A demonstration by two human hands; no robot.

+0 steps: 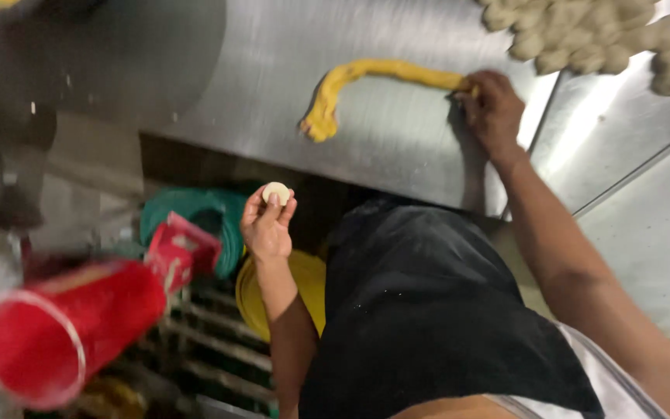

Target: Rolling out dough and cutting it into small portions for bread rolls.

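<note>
My left hand is raised below the steel counter's edge, pinching a small round piece of pale dough between its fingertips. My right hand reaches out over the steel counter and grips one end of a long yellow dough rope. The rope lies across the counter and curls down at its left end. A pile of several pale dough balls lies at the far right of the counter, just beyond my right hand.
A red plastic tub lies tilted at the lower left, with a red box, a green basin and a yellow basin under the counter. A second steel surface lies to the right. A dark apron covers my front.
</note>
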